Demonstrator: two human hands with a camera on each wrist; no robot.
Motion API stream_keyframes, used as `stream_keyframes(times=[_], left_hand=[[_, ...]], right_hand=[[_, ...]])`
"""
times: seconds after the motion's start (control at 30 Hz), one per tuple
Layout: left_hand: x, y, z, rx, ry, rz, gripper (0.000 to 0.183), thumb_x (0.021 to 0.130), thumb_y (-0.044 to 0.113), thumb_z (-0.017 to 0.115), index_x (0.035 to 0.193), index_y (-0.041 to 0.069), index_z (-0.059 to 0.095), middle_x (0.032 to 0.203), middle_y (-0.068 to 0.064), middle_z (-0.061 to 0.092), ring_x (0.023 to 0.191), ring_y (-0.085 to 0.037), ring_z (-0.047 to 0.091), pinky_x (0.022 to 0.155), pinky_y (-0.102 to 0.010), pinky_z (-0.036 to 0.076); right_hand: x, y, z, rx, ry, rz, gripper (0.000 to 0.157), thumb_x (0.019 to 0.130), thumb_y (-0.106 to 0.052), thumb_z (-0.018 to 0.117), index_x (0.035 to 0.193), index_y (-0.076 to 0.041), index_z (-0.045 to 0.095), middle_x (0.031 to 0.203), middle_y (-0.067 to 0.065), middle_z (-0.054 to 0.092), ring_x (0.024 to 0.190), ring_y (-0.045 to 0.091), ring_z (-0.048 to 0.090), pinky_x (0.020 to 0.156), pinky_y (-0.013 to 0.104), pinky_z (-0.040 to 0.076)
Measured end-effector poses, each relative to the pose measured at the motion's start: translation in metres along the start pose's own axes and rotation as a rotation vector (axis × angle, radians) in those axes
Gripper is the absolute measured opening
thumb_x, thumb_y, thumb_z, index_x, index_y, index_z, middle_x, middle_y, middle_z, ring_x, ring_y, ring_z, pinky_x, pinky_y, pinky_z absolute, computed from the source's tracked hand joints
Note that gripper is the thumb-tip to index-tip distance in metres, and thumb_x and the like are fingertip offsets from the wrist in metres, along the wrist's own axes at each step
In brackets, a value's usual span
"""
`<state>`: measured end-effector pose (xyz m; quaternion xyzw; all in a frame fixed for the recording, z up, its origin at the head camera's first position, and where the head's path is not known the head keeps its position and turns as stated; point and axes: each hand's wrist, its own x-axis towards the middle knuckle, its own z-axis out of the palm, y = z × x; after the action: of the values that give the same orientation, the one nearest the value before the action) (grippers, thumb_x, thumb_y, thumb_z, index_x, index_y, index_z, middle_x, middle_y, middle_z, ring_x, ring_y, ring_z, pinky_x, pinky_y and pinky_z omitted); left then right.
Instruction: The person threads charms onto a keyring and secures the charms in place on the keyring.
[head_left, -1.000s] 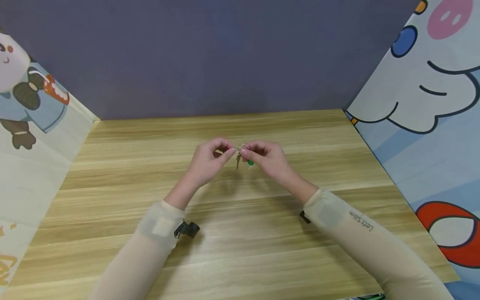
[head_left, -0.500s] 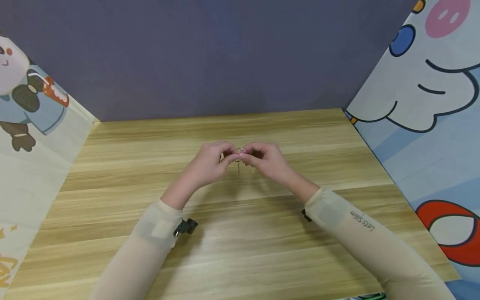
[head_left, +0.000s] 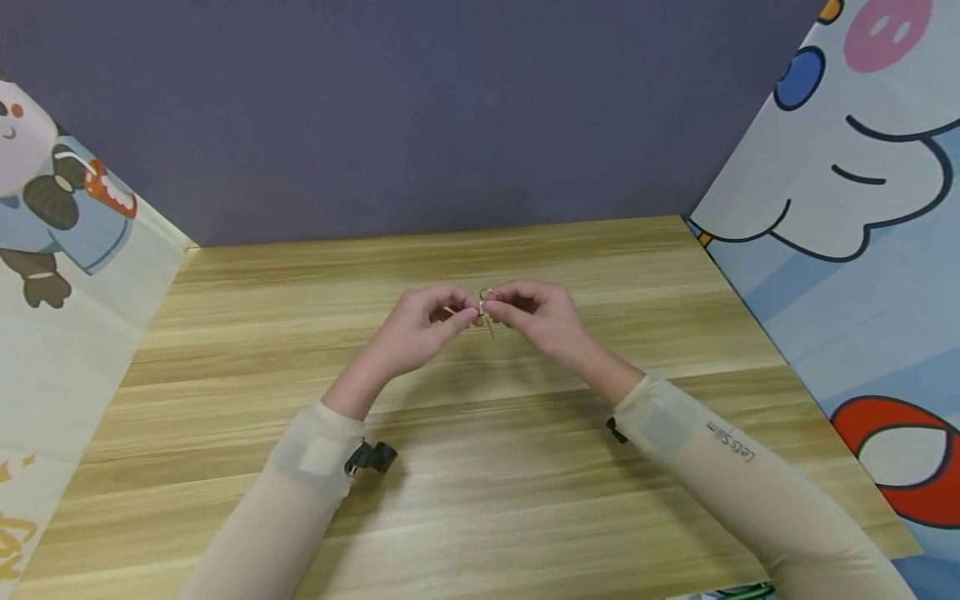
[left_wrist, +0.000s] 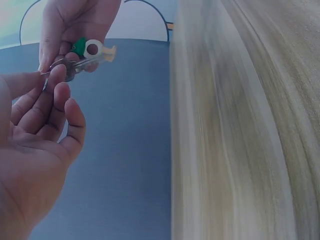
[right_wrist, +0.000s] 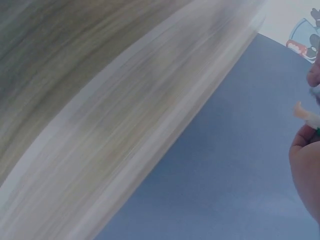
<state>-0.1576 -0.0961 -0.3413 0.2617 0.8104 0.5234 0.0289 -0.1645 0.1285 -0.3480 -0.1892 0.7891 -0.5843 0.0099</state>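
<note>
I had both grips pinched on the key ring (head_left: 486, 298) above the table's (head_left: 480, 467) middle, left hand (head_left: 420, 327) and right hand (head_left: 542, 321) fingertip to fingertip, and judged small, steady pinches would serve best.

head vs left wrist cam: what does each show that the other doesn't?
Only the head view shows both sleeved forearms, the black wrist cameras, the whole wooden table and the cartoon panels at both sides.

Only the left wrist view shows the work up close: a metal key with a green and cream tag pinched in the fingers, and the left palm from inside.

Both show the left hand and right hand meeting fingertip to fingertip on the small key bunch above the table, with the purple-blue back wall behind.
</note>
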Motion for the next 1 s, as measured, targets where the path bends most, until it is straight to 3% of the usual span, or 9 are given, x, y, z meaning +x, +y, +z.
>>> stream_keyframes(times=[0.1,0.23,0.47,0.6,0.7,0.8,0.9,1.0], left_hand=[[0.0002,0.0005,0.0001,0.015,-0.014,0.035,0.016,0.107,0.012,0.064,0.107,0.001,0.075,0.103,-0.012,0.079,0.099,-0.034,0.074,0.083,-0.037,0.062],[0.0006,0.0021,-0.0007,0.062,-0.032,0.063,0.015,0.107,0.014,0.065,0.104,0.006,0.077,0.099,-0.007,0.080,0.094,-0.024,0.073,0.085,-0.040,0.061],[0.0017,0.0067,-0.0038,0.185,-0.075,0.087,0.014,0.105,0.013,0.065,0.102,0.008,0.078,0.092,-0.005,0.078,0.084,-0.013,0.067,0.079,-0.031,0.058],[0.0013,0.0081,-0.0048,0.277,-0.089,0.118,0.013,0.103,0.011,0.065,0.099,0.008,0.076,0.088,-0.003,0.075,0.079,-0.012,0.063,0.072,-0.030,0.055],[0.0004,0.0067,-0.0045,0.348,-0.073,0.219,0.012,0.101,0.007,0.063,0.098,0.006,0.075,0.090,-0.004,0.075,0.081,-0.014,0.064,0.072,-0.033,0.058],[-0.0008,0.0042,-0.0036,0.410,-0.020,0.371,0.012,0.099,0.001,0.063,0.099,0.003,0.075,0.094,-0.008,0.077,0.086,-0.017,0.068,0.076,-0.036,0.061],[-0.0012,0.0020,-0.0026,0.451,0.040,0.508,0.011,0.095,-0.004,0.066,0.098,0.000,0.075,0.094,-0.011,0.078,0.088,-0.019,0.070,0.078,-0.033,0.062],[-0.0008,0.0005,-0.0020,0.468,0.084,0.595,0.010,0.093,-0.005,0.067,0.097,0.000,0.075,0.093,-0.011,0.078,0.088,-0.020,0.071,0.080,-0.031,0.062]], right_hand=[[-0.0002,-0.0001,-0.0006,-0.034,0.016,-0.056,0.012,0.099,-0.009,0.076,0.105,0.001,0.079,0.102,0.018,0.079,0.085,0.014,0.071,0.072,0.022,0.057],[-0.0007,-0.0006,-0.0019,-0.113,0.018,-0.161,0.009,0.098,-0.008,0.077,0.100,0.000,0.082,0.100,0.016,0.081,0.085,0.009,0.072,0.073,0.023,0.058],[0.0007,0.0036,-0.0054,-0.334,0.012,-0.545,0.003,0.091,-0.002,0.082,0.095,-0.002,0.083,0.089,0.010,0.081,0.081,0.020,0.076,0.074,0.029,0.062],[0.0016,0.0055,-0.0044,-0.397,0.008,-0.665,0.007,0.088,0.003,0.083,0.094,-0.001,0.081,0.088,0.010,0.080,0.079,0.019,0.076,0.072,0.028,0.064],[0.0002,0.0066,-0.0039,-0.392,-0.003,-0.636,0.006,0.090,0.001,0.081,0.096,-0.001,0.081,0.090,0.010,0.080,0.080,0.019,0.076,0.072,0.028,0.064],[-0.0026,0.0067,-0.0049,-0.330,-0.015,-0.532,0.006,0.093,-0.002,0.079,0.099,-0.003,0.082,0.094,0.009,0.081,0.083,0.020,0.076,0.076,0.030,0.064],[-0.0051,0.0069,-0.0068,-0.251,-0.021,-0.421,0.009,0.096,-0.004,0.076,0.102,-0.004,0.082,0.100,0.009,0.082,0.087,0.021,0.077,0.081,0.028,0.063],[-0.0063,0.0064,-0.0084,-0.192,-0.022,-0.360,0.010,0.097,-0.003,0.075,0.104,-0.004,0.082,0.103,0.011,0.082,0.089,0.017,0.077,0.082,0.025,0.062]])
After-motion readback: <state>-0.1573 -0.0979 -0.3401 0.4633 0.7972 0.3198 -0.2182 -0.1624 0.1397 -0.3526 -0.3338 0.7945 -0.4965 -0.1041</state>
